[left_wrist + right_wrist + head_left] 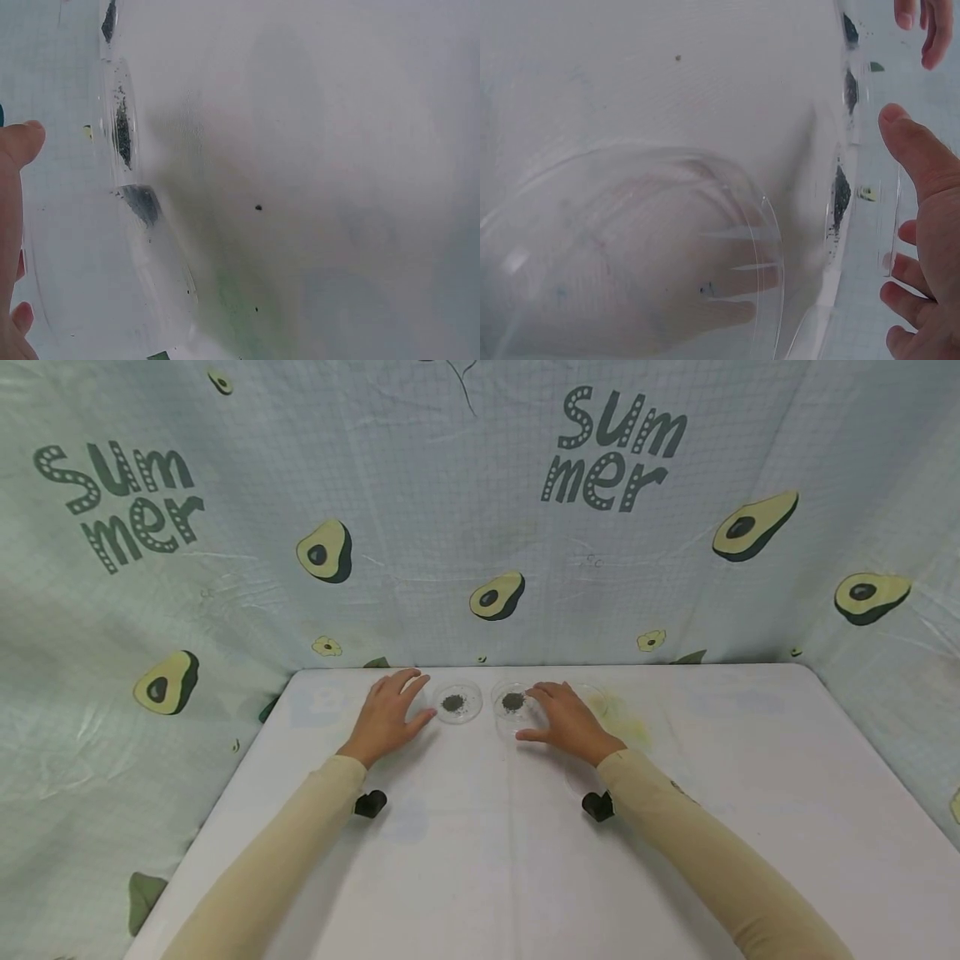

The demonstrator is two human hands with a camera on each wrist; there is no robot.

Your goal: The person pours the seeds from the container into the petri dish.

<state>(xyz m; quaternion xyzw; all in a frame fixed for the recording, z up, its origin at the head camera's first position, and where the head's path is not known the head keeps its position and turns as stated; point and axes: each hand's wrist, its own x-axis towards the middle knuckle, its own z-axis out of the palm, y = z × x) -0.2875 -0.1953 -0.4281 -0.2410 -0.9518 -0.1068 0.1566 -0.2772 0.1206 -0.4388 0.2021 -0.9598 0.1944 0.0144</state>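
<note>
Two clear round dishes stand side by side at the back of the table: a left dish point(471, 713) and a right dish point(498, 703), each bearing a small heap of dark granules. My left hand point(384, 717) hovers left of the first dish, thumb and fingers spread, thumb tip close to its rim. The right hand point(570, 718) reaches over the right side of the other dish, fingertips overlapping its rim, thumb held apart. In the right wrist view a clear edge point(892, 251) passes by the right fingers. Another dark heap point(141, 204) shows in the left wrist view.
A large clear round dish or lid point(622, 247) lies under the right wrist. Yellowish stains point(622, 714) mark the white tabletop point(465, 860) right of the right hand. A fabric backdrop printed with avocados point(497, 596) rises behind the table. Black wrist cameras point(597, 807) hang below both forearms.
</note>
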